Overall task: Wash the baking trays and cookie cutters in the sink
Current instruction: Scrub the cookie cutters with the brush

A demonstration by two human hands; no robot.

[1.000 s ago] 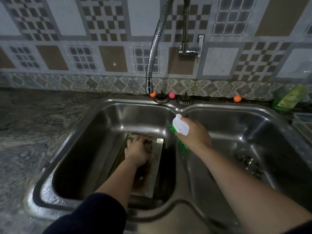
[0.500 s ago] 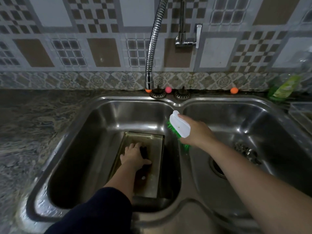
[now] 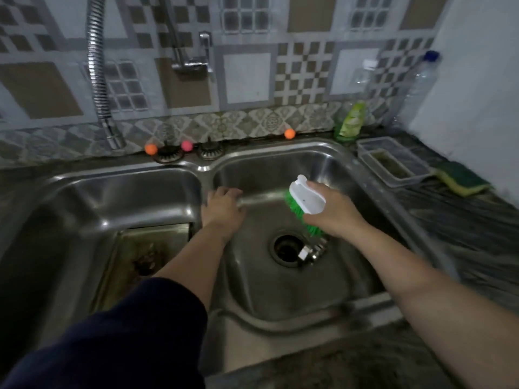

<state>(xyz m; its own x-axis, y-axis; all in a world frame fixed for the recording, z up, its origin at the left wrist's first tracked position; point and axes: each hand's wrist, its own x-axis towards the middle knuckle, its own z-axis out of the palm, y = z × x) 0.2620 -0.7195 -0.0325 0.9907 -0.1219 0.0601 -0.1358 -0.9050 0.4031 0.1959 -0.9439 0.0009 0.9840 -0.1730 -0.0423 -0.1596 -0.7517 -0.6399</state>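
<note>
Baking tray (image 3: 157, 245): I count one, lying flat on the floor of the left sink basin (image 3: 84, 197), long axis running away from me. My right hand (image 3: 334, 211) grips one white-backed scrub brush (image 3: 306, 200) (green bristles facing left-down) over the right basin. My left hand (image 3: 223, 206) hovers above the divider, fingers loosely curled, holding nothing.

The right basin (image 3: 280, 290) lies open around its drain (image 3: 289, 249) (small metal pieces beside it); a baking tray (image 3: 146, 248) fills the left basin's floor.
</note>
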